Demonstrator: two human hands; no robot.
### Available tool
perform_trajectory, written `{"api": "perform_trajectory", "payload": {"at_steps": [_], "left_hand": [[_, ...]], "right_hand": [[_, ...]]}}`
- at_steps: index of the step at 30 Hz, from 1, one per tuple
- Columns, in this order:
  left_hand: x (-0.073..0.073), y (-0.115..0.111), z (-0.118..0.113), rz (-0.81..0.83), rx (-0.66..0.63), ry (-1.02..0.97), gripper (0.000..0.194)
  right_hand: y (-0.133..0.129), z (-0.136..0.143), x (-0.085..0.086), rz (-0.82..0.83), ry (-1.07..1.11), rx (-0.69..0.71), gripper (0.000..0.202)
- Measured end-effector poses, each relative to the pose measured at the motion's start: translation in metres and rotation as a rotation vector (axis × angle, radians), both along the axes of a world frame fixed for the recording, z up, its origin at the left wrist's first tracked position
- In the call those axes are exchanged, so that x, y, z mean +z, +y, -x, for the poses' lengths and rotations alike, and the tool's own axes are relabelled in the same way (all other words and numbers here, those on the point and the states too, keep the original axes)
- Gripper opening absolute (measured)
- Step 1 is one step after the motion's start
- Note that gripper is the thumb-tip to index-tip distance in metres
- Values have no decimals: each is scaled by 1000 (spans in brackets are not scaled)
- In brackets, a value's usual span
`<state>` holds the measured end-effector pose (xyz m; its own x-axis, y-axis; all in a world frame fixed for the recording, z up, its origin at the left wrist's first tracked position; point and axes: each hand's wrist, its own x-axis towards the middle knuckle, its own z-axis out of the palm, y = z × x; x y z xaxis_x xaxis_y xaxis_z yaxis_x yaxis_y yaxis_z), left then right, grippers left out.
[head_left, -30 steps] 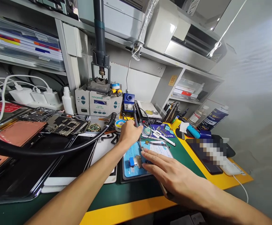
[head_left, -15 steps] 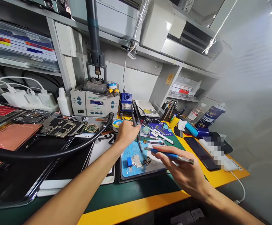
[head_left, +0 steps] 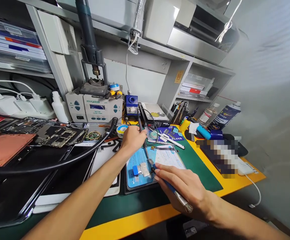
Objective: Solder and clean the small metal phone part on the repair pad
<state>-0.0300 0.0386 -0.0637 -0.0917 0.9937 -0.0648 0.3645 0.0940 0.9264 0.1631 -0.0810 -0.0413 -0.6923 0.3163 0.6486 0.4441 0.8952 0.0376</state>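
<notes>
My left hand (head_left: 132,138) is closed round a soldering iron (head_left: 140,123), its metal tip slanting down over a light-blue work pad (head_left: 131,181). My right hand (head_left: 187,186) grips a blue-handled scraper (head_left: 170,187) with a brush at its rear end. The scraper's flat metal blade meets or nearly meets the iron's tip; I cannot tell whether they touch. Just left of the blade lies a small silver metal part (head_left: 145,169) beside a blue block (head_left: 135,170). My right fingers partly hide a small dark part there.
A hot-air station (head_left: 98,108) stands behind, its black hose (head_left: 84,159) crossing the left side. Opened phone boards (head_left: 62,133) lie at left. A white pen-like tool (head_left: 175,143), a flex cable (head_left: 163,148) and a spray can (head_left: 225,115) are to the right.
My right hand has moved down and left, bringing the scraper blade to the iron's tip and tilting its brush end downward. My left hand still holds the iron. The view has shifted slightly.
</notes>
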Motion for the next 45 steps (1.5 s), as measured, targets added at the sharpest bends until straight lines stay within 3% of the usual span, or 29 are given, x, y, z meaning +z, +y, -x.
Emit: {"api": "perform_trajectory", "payload": {"at_steps": [14, 18, 22, 25, 31, 36, 39, 42, 45], "left_hand": [[7, -5, 0, 97, -10, -83, 35], [6, -4, 1, 114, -19, -163, 35], [9, -5, 0, 120, -26, -255, 35], [14, -7, -1, 128, -22, -310, 34], [16, -8, -2, 141, -11, -365, 35], [13, -6, -1, 135, 2, -388, 33], [14, -6, -1, 117, 17, -403, 33], [17, -9, -1, 66, 33, -414, 31], [22, -13, -1, 1, 41, -423, 27]], "right_hand": [[2, 1, -1, 49, 125, 29, 23], [8, 3, -8, 25, 197, 2, 27], [9, 5, -18, 15, 104, 29, 25], [5, 4, -13, 7, 43, 48, 21], [11, 3, -2, 31, 128, 26, 21], [12, -5, 0, 209, 46, 176, 23], [13, -14, 10, 369, 258, 75, 16], [23, -24, 19, 809, 761, -126, 9], [37, -34, 21, 1267, 1067, -171, 22]]}}
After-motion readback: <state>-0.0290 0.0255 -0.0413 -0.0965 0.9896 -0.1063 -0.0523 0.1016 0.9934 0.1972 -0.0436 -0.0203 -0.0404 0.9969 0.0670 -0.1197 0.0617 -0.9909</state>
